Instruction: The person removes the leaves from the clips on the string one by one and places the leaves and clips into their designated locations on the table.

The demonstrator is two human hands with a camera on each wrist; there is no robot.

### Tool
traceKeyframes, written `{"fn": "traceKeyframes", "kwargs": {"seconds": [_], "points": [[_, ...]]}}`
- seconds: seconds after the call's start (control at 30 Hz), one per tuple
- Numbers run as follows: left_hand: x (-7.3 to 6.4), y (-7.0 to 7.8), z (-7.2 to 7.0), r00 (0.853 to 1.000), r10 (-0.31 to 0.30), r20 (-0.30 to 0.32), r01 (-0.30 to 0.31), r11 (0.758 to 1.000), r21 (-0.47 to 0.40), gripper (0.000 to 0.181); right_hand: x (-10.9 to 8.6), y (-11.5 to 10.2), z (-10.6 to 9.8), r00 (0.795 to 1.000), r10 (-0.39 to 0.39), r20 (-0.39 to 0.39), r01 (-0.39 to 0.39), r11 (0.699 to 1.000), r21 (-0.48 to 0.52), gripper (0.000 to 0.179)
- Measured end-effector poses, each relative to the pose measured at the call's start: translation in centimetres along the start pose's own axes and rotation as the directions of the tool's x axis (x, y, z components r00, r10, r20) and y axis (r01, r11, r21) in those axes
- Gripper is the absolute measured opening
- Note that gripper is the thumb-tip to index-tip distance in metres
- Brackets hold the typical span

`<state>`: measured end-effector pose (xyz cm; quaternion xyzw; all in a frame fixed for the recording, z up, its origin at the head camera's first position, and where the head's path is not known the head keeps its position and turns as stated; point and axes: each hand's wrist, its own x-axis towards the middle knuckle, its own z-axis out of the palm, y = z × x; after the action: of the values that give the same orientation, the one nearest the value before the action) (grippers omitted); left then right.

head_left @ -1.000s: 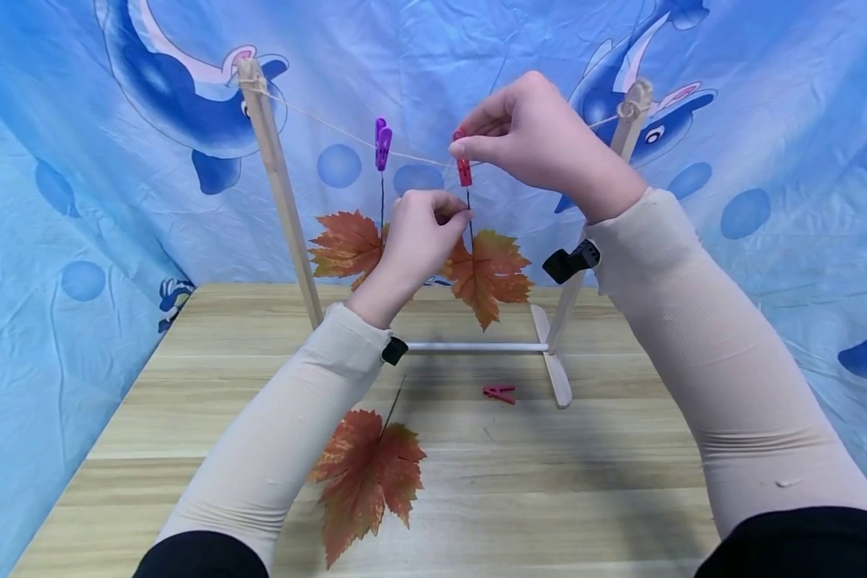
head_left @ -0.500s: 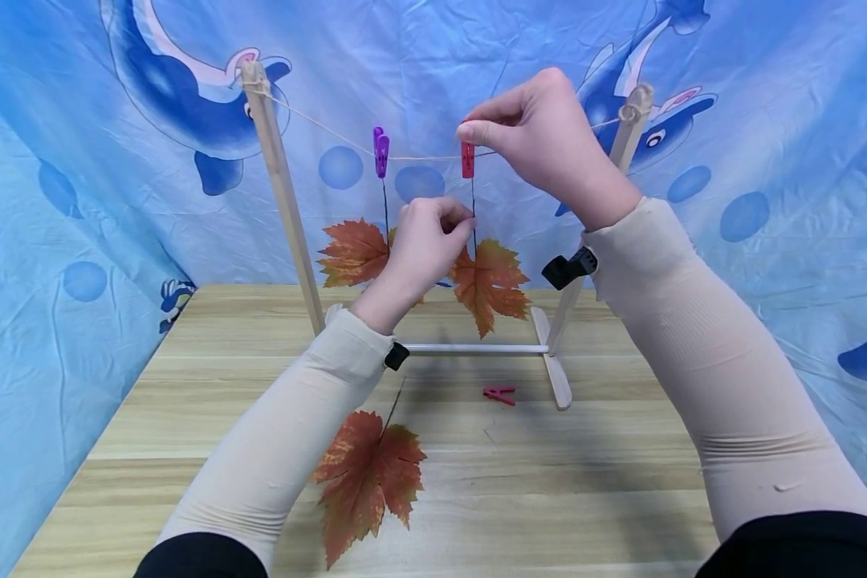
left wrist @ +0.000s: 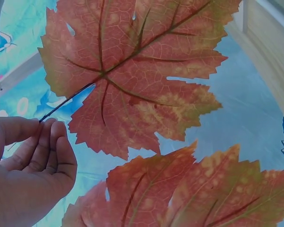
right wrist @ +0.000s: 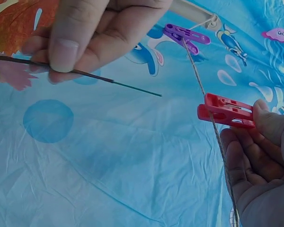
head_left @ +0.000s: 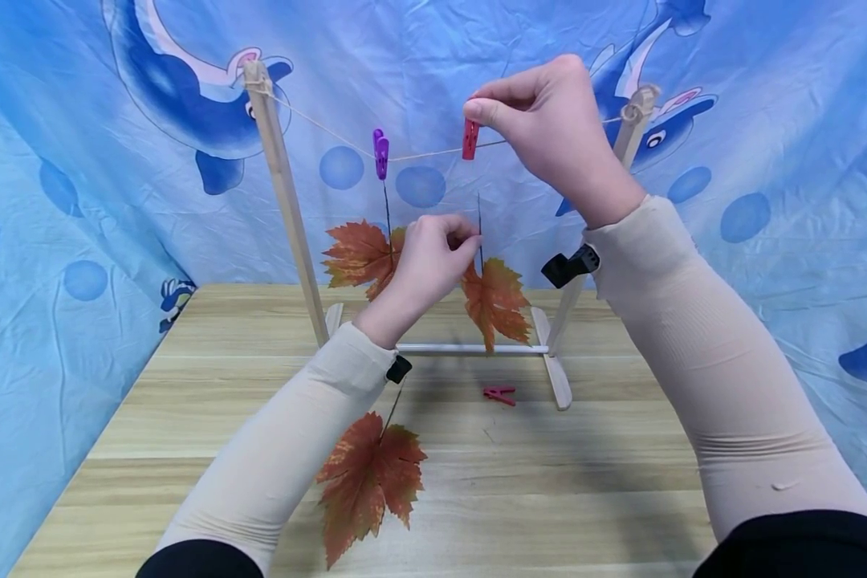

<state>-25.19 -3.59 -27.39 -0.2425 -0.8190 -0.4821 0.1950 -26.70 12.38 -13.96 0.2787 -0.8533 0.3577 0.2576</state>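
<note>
The head view looks forward and down from six o'clock; the nearer left and right wrist views share the left hand (left wrist: 33, 168), at eight and eleven o'clock respectively.

Beyond our left hand (head_left: 426, 261) and right hand (head_left: 559, 132) we see a wrinkled blue cloth (head_left: 433, 48) with round spots (head_left: 85, 279), a cartoon dolphin (head_left: 152, 72) left of both hands and another partly behind the right one. Below our hands, the worktop (head_left: 209, 345) shows pale, streaked wood grain under soft shadows.

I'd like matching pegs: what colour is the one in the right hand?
The peg is red, seen best in the right wrist view.
</note>
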Motion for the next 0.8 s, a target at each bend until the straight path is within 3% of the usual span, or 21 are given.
{"fn": "traceKeyframes", "kwargs": {"seconds": [0.43, 0.8], "points": [[-2.1, -0.6, 0.8, 0.994, -0.085, 0.073, 0.089, 0.994, -0.065, 0.011, -0.5, -0.2, -0.3, 0.998, -0.019, -0.067, 0.023, 0.998, 0.059, 0.028], [-3.8, -0.4, 0.7, 0.987, -0.098, 0.128, 0.11, 0.99, -0.089, 0.01, -1.7, -0.6, -0.9, 0.99, -0.058, -0.125, 0.069, 0.994, 0.088, 0.024]]}}
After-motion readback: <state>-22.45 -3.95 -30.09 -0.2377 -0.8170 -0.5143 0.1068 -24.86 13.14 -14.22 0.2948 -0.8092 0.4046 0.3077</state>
